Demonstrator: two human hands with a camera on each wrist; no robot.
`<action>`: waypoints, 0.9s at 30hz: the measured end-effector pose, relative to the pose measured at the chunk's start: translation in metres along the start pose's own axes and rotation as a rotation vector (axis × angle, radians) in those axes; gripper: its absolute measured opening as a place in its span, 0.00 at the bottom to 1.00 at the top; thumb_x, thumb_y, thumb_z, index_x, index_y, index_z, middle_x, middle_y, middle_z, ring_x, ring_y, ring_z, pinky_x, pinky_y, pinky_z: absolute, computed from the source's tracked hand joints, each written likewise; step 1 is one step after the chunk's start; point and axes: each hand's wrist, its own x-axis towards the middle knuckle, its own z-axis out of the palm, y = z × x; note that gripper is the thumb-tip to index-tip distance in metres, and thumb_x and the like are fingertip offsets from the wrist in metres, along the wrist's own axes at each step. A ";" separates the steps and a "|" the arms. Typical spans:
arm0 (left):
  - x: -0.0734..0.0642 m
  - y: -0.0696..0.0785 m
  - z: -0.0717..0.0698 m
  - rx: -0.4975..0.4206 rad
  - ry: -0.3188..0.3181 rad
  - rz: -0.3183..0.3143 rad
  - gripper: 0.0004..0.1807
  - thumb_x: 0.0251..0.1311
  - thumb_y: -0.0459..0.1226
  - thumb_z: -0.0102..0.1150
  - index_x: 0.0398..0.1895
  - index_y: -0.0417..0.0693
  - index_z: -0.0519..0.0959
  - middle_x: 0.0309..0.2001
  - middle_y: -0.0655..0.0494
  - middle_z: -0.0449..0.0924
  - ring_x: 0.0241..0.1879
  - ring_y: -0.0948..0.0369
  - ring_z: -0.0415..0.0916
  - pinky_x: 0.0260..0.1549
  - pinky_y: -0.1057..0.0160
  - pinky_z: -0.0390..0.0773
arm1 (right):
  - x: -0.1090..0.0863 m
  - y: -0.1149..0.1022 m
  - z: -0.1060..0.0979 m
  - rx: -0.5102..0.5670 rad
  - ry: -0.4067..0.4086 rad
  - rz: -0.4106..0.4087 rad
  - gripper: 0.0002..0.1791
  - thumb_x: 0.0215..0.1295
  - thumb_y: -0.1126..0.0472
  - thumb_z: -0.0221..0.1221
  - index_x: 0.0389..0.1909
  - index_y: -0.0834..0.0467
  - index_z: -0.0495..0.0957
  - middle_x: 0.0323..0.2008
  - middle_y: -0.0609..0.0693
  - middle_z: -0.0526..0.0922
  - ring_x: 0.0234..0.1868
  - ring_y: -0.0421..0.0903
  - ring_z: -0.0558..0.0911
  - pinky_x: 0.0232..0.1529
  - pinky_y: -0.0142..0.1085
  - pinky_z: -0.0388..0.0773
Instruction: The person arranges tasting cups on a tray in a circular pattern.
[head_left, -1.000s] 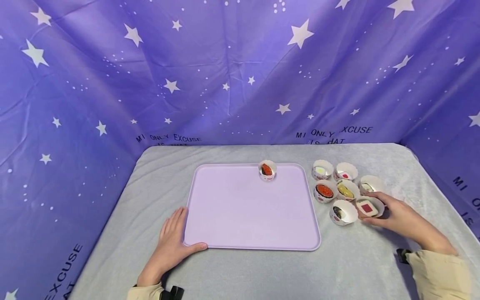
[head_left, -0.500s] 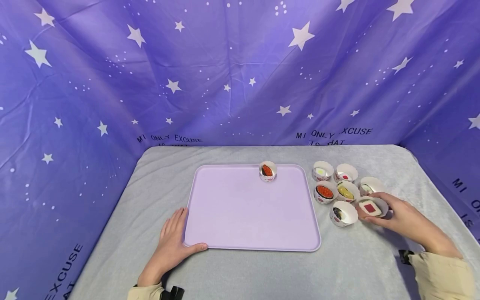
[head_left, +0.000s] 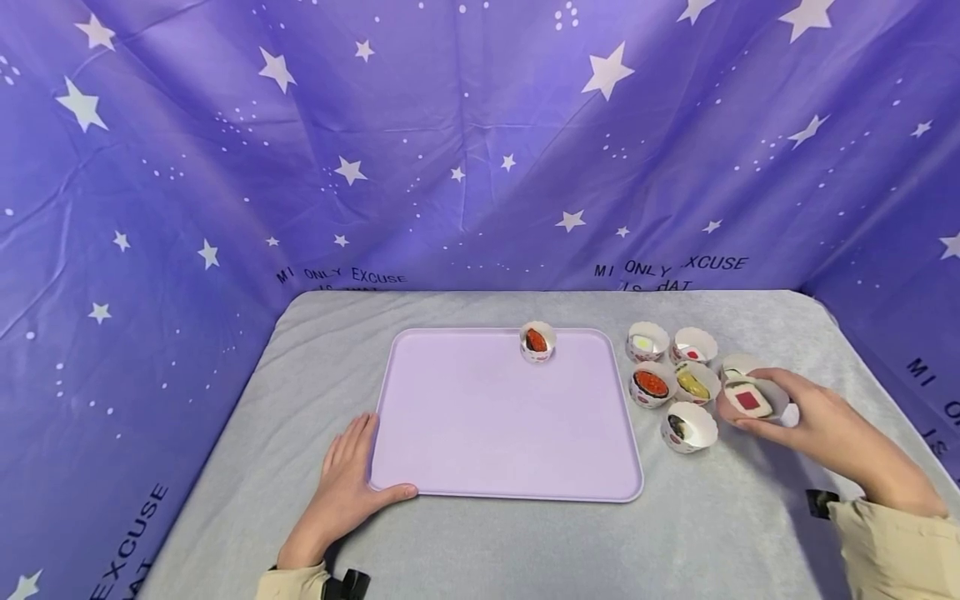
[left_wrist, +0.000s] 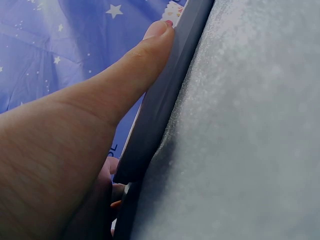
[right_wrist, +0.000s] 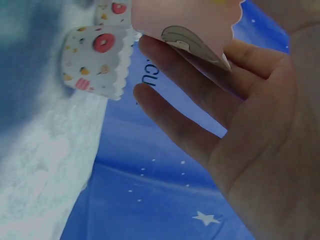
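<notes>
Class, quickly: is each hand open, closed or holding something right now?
Left hand: open, touching the lilac tray at its near-left corner.
Right hand: holding a paper cup containing a red-centred white sushi piece.

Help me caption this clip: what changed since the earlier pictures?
The right hand, still gripping the pink paper cup with the red-centred sushi piece, has moved it slightly rightward, apparently lifting it. The left hand stays against the lilac tray; the other cups look unmoved.
</notes>
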 end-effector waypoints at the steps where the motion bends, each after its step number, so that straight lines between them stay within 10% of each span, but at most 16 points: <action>1: 0.000 0.000 0.000 0.000 -0.002 -0.001 0.68 0.41 0.67 0.71 0.78 0.38 0.50 0.76 0.37 0.50 0.76 0.41 0.46 0.71 0.36 0.43 | 0.001 -0.002 -0.001 0.000 -0.002 0.002 0.35 0.46 0.52 0.78 0.54 0.60 0.76 0.47 0.62 0.83 0.43 0.47 0.80 0.36 0.40 0.73; 4: 0.000 0.000 0.000 -0.003 -0.006 -0.006 0.68 0.42 0.67 0.71 0.78 0.38 0.50 0.77 0.37 0.50 0.76 0.41 0.46 0.71 0.36 0.43 | 0.003 -0.007 -0.003 0.006 -0.004 -0.001 0.36 0.47 0.52 0.77 0.55 0.60 0.75 0.49 0.63 0.82 0.47 0.61 0.79 0.40 0.45 0.72; 12: 0.001 0.000 0.001 0.000 -0.004 -0.006 0.68 0.41 0.67 0.70 0.78 0.39 0.50 0.77 0.37 0.50 0.76 0.41 0.46 0.71 0.36 0.43 | 0.016 -0.022 -0.004 0.007 0.012 -0.049 0.34 0.47 0.51 0.77 0.56 0.54 0.77 0.51 0.55 0.83 0.49 0.51 0.76 0.45 0.37 0.69; 27: 0.000 -0.001 0.001 0.000 0.006 0.000 0.69 0.40 0.67 0.71 0.78 0.39 0.50 0.76 0.37 0.51 0.76 0.41 0.47 0.70 0.36 0.44 | 0.043 -0.053 0.001 0.086 -0.060 -0.081 0.33 0.53 0.49 0.74 0.57 0.56 0.75 0.56 0.58 0.80 0.56 0.59 0.77 0.51 0.53 0.73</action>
